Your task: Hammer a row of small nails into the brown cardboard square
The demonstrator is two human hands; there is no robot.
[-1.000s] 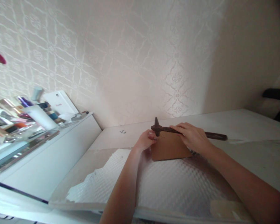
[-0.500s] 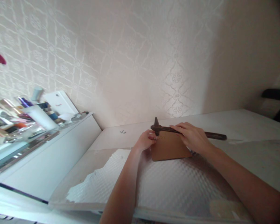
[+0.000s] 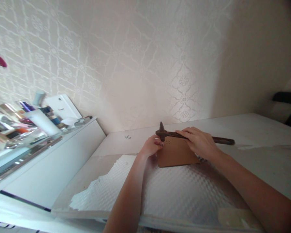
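Observation:
A brown flat board [image 3: 176, 156] with small holes near its far edge lies on a white textured sheet [image 3: 174, 194] on the table [image 3: 257, 136]. My right hand [image 3: 200, 143] is closed around the handle of a dark hammer [image 3: 221, 140], whose head [image 3: 162, 133] hovers over the board's far left corner. My left hand [image 3: 150, 146] is pinched at that corner, just under the hammer head. What its fingers pinch is too small to make out.
A white shelf [image 3: 50, 152] at the left carries several tubes, bottles and a mirrored tray [image 3: 19, 149]. A patterned wall [image 3: 135, 64] rises behind the table. A dark chair part [image 3: 287, 100] shows at the far right.
The hammer head has shifted very slightly to the left. Both hands stay where they were.

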